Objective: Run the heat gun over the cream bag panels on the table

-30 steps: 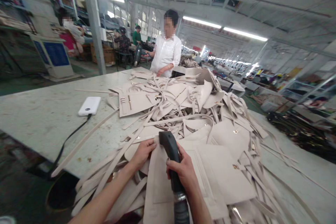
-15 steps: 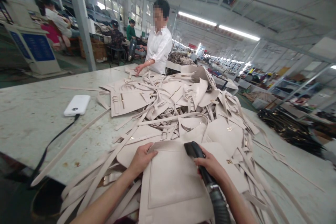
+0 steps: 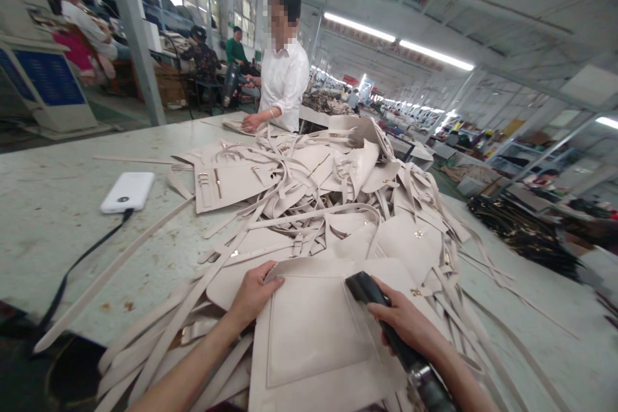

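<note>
A beige leather-like bag panel (image 3: 318, 335) with a stitched flat pocket lies in front of me on the pile. My left hand (image 3: 255, 293) pinches its upper left edge, thumb on top. In my right hand (image 3: 403, 315) is a black tool with a flat nozzle (image 3: 369, 290), its fingers wrapped round the body. The nozzle is over the panel's upper right part, angled up and left; whether it touches cannot be told. A silver band and a thick black section show below my grip. Beige bag pieces (image 3: 415, 235) with straps and gold-coloured buckles lie heaped beyond the panel.
A white power bank (image 3: 128, 192) with a black cable lies on the pale table (image 3: 53, 219) at left. Across the table a co-worker in a white shirt (image 3: 284, 80) holds a grey-blue tool (image 3: 232, 82). Black straps (image 3: 524, 232) are piled at right.
The black tool and my right hand have shifted slightly right and down on the panel. My left hand keeps its hold. The co-worker's hand on the table has changed its pose.
</note>
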`<state>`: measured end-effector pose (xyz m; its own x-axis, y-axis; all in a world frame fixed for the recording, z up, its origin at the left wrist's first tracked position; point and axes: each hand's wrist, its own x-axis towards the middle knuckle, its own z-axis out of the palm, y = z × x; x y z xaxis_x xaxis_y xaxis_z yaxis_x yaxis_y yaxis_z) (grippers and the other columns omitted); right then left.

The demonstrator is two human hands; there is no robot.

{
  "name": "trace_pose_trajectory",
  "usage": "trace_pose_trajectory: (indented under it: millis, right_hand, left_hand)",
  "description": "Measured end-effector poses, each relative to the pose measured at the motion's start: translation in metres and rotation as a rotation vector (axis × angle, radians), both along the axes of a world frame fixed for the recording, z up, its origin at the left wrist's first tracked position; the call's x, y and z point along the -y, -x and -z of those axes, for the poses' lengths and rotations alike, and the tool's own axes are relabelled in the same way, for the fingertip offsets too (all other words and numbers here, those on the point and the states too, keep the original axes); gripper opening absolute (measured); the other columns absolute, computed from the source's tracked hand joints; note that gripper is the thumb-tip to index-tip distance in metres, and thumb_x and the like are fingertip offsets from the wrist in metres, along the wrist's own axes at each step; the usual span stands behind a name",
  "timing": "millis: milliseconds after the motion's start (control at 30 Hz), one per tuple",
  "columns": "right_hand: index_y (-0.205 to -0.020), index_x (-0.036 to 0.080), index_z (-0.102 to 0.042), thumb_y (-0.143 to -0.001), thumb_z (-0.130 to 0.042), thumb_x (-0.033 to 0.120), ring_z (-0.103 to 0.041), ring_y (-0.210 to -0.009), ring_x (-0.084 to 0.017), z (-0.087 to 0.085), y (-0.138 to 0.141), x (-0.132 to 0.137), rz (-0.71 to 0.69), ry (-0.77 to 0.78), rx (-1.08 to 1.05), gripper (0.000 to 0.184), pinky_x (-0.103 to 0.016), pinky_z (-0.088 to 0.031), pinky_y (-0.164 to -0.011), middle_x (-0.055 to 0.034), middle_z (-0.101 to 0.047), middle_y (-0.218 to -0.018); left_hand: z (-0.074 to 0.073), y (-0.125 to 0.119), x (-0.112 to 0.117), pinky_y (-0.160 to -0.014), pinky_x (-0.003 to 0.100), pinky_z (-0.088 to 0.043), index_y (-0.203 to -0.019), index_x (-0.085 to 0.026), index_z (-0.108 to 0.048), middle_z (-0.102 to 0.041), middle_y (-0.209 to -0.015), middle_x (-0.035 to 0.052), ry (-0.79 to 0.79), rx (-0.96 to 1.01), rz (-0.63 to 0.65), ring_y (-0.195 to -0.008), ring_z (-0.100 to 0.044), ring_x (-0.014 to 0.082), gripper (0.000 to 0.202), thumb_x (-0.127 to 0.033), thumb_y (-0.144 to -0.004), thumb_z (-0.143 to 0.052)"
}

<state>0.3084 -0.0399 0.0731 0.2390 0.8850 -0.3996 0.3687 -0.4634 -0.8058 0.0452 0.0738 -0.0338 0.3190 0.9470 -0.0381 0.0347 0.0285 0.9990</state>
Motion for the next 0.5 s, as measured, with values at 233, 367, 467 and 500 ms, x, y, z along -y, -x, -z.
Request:
trace_pose_trajectory:
  millis: [233,367,467,500]
  right_hand:
    - [-0.118,0.022,-0.047,-0.069,-0.051,0.024,-0.051,-0.030,-0.014,-0.001,0.004,-0.040,-0.030,0.022,-0.038,0.048,-0.021,-0.039,-0.025,0.0062,-0.048,-0.047]
    - [-0.113,0.021,-0.051,-0.068,-0.050,0.023,-0.053,-0.031,-0.016,-0.009,-0.001,-0.022,-0.051,0.047,-0.071,0.046,-0.022,-0.040,-0.025,0.0057,-0.048,-0.045]
    - [-0.116,0.022,-0.048,-0.067,-0.049,0.022,-0.052,-0.030,-0.015,-0.004,0.001,-0.015,-0.027,-0.003,-0.070,0.049,-0.022,-0.040,-0.025,0.0064,-0.048,-0.045]
    - [-0.117,0.021,-0.047,-0.067,-0.048,0.022,-0.051,-0.030,-0.015,0.001,0.004,-0.016,-0.007,-0.040,-0.068,0.049,-0.022,-0.040,-0.025,0.0068,-0.048,-0.045]
  left_hand:
    - [-0.008,0.003,0.007,-0.062,0.023,-0.042,-0.085,-0.017,-0.058,-0.062,-0.075,-0.0014,-0.153,-0.098,-0.019,-0.071,-0.056,0.0169,0.020,-0.030,-0.071,-0.052]
    - [-0.012,0.007,0.008,-0.061,0.023,-0.041,-0.081,-0.019,-0.054,-0.059,-0.071,-0.0035,-0.181,-0.159,-0.044,-0.068,-0.054,0.0161,0.014,-0.028,-0.070,-0.051]
    - [-0.015,0.007,0.006,-0.060,0.023,-0.041,-0.076,-0.020,-0.050,-0.056,-0.066,-0.0045,-0.195,-0.198,-0.048,-0.066,-0.054,0.0161,0.010,-0.027,-0.069,-0.050]
    - [-0.017,0.007,0.005,-0.061,0.023,-0.041,-0.076,-0.020,-0.050,-0.056,-0.065,-0.0046,-0.204,-0.213,-0.056,-0.066,-0.054,0.0162,0.010,-0.027,-0.069,-0.051]
